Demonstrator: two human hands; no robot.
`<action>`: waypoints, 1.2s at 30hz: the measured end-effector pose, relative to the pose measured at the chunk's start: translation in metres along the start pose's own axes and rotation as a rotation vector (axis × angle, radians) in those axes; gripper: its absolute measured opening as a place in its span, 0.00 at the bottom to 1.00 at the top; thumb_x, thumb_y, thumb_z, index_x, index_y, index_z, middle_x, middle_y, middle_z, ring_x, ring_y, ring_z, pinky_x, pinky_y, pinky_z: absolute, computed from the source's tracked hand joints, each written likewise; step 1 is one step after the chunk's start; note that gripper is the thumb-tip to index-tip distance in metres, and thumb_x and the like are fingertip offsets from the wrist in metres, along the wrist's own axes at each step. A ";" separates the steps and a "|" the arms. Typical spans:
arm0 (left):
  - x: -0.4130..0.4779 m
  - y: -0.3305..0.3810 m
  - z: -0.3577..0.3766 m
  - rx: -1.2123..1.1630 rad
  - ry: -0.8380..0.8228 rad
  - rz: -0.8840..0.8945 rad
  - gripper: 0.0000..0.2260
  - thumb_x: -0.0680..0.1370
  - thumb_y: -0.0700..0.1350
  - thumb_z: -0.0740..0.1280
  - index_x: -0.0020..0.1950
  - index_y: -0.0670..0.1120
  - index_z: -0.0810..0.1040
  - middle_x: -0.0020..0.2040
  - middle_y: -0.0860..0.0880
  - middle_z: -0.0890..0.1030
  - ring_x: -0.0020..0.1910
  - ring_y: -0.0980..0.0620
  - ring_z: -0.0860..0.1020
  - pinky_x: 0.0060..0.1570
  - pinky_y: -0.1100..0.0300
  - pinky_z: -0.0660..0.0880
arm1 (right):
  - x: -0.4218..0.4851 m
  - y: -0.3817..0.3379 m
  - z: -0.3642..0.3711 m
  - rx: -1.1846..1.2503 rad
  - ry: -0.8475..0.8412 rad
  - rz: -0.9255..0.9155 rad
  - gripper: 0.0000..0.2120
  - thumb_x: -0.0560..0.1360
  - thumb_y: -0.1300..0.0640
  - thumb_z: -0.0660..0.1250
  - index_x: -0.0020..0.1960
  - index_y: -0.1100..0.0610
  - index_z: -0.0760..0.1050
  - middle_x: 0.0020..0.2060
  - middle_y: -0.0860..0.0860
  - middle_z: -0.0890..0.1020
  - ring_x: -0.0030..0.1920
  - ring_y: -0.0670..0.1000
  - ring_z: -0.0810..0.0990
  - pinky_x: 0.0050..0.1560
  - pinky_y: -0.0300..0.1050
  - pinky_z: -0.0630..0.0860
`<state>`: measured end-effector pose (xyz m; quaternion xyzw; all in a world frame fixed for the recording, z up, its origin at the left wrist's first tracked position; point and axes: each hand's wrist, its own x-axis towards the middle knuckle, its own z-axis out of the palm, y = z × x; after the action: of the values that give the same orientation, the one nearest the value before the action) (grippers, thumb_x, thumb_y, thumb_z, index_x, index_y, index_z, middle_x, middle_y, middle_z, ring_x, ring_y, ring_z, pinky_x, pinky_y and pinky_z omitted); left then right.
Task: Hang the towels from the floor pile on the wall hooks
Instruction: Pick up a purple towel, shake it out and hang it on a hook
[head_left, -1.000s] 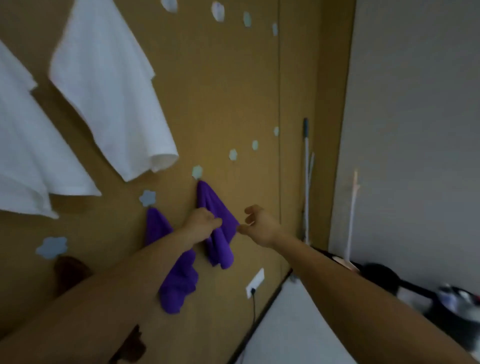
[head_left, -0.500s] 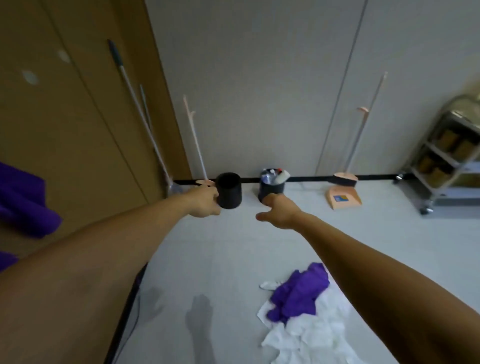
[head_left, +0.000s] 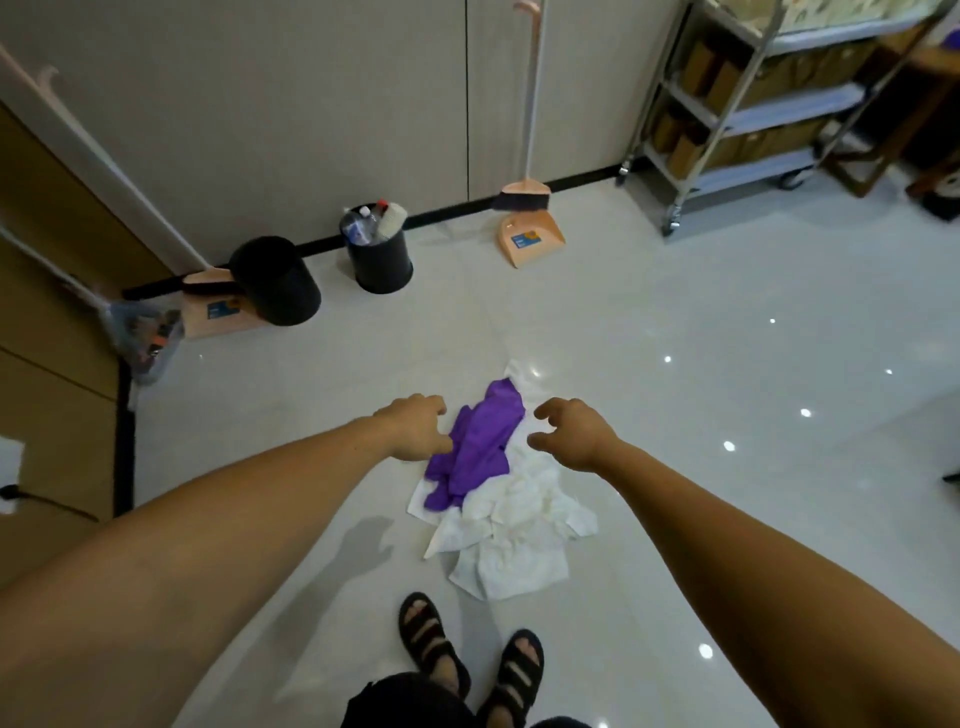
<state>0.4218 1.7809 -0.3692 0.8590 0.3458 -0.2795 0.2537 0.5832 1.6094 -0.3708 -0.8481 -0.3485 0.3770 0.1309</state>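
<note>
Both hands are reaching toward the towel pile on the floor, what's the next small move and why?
Probably lower the left hand and pinch the purple towel: it lies on top of the white towels, nearest that hand, and the right hand holds nothing either.

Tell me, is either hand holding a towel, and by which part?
Nothing is held: left hand and right hand reach, empty, toward the purple towel.

- No words or numbers can be read.
- The right dustpan (head_left: 543, 247) bears a blue label (head_left: 525, 239), its print too blurred to read.
- The left dustpan (head_left: 200, 327) bears a similar label (head_left: 219, 310), equally unreadable.
</note>
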 end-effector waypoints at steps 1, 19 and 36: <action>0.016 0.000 0.011 -0.018 -0.022 0.009 0.30 0.74 0.54 0.67 0.73 0.47 0.64 0.70 0.44 0.69 0.65 0.43 0.71 0.62 0.51 0.70 | 0.006 0.013 0.008 0.023 -0.012 0.039 0.23 0.74 0.51 0.69 0.67 0.56 0.72 0.60 0.56 0.78 0.57 0.54 0.78 0.53 0.44 0.72; 0.292 -0.034 0.406 -0.226 -0.204 -0.187 0.25 0.76 0.53 0.63 0.71 0.48 0.64 0.67 0.45 0.70 0.62 0.44 0.72 0.56 0.52 0.72 | 0.224 0.306 0.327 0.223 -0.259 0.431 0.27 0.77 0.50 0.64 0.73 0.59 0.65 0.56 0.53 0.80 0.58 0.53 0.77 0.55 0.42 0.69; 0.399 -0.032 0.531 -0.308 -0.136 -0.085 0.24 0.76 0.50 0.64 0.71 0.48 0.66 0.68 0.46 0.69 0.62 0.46 0.73 0.56 0.52 0.73 | 0.324 0.402 0.450 0.355 0.106 0.503 0.15 0.76 0.54 0.64 0.34 0.53 0.62 0.29 0.49 0.69 0.32 0.51 0.69 0.32 0.45 0.64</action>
<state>0.4776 1.6475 -1.0183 0.7736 0.4027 -0.2912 0.3932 0.6058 1.5239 -1.0501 -0.8900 -0.0491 0.4078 0.1978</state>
